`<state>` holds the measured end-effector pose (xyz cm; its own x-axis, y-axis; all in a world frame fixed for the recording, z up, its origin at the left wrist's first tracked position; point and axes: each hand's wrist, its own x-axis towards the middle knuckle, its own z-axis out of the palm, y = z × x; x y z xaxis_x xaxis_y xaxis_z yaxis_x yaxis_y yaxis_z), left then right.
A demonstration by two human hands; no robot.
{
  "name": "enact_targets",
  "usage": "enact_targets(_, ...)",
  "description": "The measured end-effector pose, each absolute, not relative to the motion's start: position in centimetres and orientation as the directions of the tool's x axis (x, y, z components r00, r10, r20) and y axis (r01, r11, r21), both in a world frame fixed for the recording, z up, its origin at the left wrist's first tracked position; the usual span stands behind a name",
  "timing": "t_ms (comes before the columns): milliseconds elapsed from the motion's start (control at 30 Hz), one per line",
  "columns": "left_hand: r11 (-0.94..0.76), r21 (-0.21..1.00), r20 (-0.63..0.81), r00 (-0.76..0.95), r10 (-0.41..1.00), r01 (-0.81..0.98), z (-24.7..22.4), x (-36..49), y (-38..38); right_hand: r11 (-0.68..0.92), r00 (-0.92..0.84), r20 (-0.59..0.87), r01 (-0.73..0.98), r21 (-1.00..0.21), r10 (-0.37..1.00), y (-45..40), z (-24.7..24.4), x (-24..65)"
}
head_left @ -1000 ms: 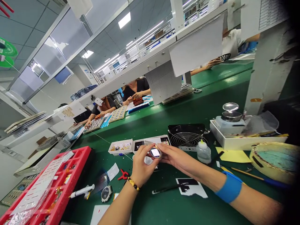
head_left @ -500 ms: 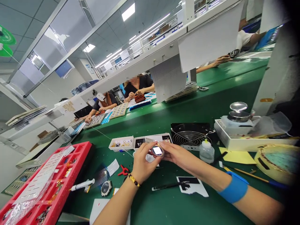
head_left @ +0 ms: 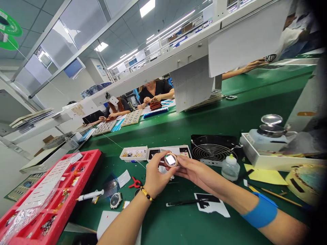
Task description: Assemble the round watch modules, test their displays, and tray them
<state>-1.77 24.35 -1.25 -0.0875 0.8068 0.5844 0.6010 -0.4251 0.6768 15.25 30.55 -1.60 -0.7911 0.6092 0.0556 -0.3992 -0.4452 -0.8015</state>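
Thumb and fingers of the left hand (head_left: 156,175) curl narrowly around the rim of a round watch piece (head_left: 170,160), its screen showing a bright white square; the fingertips of the right hand (head_left: 190,166) hold the same rim from the other side. The watch piece is held up over the bench, nearer than the black fan (head_left: 212,150) and to its left. A beaded bracelet (head_left: 146,194) circles the left wrist, a blue band (head_left: 260,211) the right forearm.

On the green bench (head_left: 166,224), a white parts box (head_left: 134,154) sits left of the fan, and a squeeze bottle (head_left: 230,169) stands just in front of its right side. Right of the fan are a white bin (head_left: 265,160) and a yellow sheet (head_left: 265,174). Nearer than the fan lie a thin black tool (head_left: 182,202) and a white card with a black patch (head_left: 219,210). Well left of the fan are a red clip (head_left: 135,182), another watch (head_left: 115,200), a syringe (head_left: 90,195) and a red compartment tray (head_left: 88,173).

Beyond the fan, across the bench, co-workers sit near trays of parts (head_left: 131,117), with a paper sheet (head_left: 192,86) hanging from a white beam (head_left: 153,68).
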Motion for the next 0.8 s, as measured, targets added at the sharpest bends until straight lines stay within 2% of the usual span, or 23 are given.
enact_targets(567, -0.445, 0.695, 0.599, -0.113, 0.793, 0.565, -1.7, -1.3, 24.2, -0.462, -0.756, 0.002, -0.402, -0.79, 0.654, 29.6, -1.5, 15.3)
enact_targets(700, -0.441, 0.673, 0.612, -0.114, 0.782, 0.594, -1.7, -1.2, 23.8, -0.465, -0.766, 0.086, -0.471, -0.75, 0.637, 29.1, -1.4, 15.1)
enact_targets(800, -0.441, 0.672, 0.615, -0.117, 0.78, 0.595, -1.7, -1.4, 23.6, -0.424, -0.744, 0.085, -0.467, -0.776, 0.663, 28.9, -1.5, 15.0)
